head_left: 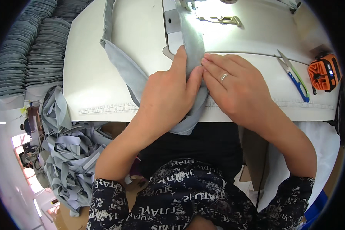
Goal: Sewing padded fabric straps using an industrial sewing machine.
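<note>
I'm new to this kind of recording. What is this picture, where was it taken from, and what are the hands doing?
There is no robot: a person works bare-handed. The single picture looks down from a fisheye camera on their head, so edges bend. The left hand and right hand rest on a grey cloth strip that runs up to a sewing machine; any grip underneath is hidden. On the white table, blue-and-green snips and an orange-and-black device lie at right. Stacked grey pieces fill the upper left.
</note>
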The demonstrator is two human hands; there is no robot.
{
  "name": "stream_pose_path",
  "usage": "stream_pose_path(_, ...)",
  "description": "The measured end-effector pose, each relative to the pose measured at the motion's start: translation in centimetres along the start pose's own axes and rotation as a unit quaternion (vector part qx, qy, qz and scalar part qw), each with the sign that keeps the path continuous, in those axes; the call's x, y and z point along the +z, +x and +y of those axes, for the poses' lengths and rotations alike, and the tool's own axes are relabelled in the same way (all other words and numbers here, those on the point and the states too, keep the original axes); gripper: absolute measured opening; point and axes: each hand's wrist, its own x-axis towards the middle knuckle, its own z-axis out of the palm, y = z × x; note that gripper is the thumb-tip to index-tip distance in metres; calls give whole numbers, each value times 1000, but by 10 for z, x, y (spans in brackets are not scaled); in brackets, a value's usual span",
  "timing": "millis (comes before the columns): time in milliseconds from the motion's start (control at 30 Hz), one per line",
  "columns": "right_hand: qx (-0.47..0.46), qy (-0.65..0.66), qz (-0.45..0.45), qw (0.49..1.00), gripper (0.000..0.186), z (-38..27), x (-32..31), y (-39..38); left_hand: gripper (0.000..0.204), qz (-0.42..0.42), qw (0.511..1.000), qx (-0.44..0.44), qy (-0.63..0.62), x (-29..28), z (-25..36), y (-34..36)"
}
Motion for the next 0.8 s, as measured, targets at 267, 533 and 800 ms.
stream_pose_path(267,-38,-55,-99,993,34,3,-7,10,51,-5,998,39,51,1,-8,11)
stream_pose_path(533,-10,-44,17,999,22,26,13,12,50,-5,996,37,86,0,-14,30)
stream_pose_path(800,41,-17,41,998,22,32,19,16,50,-10,995,24,92,-1,-17,44)
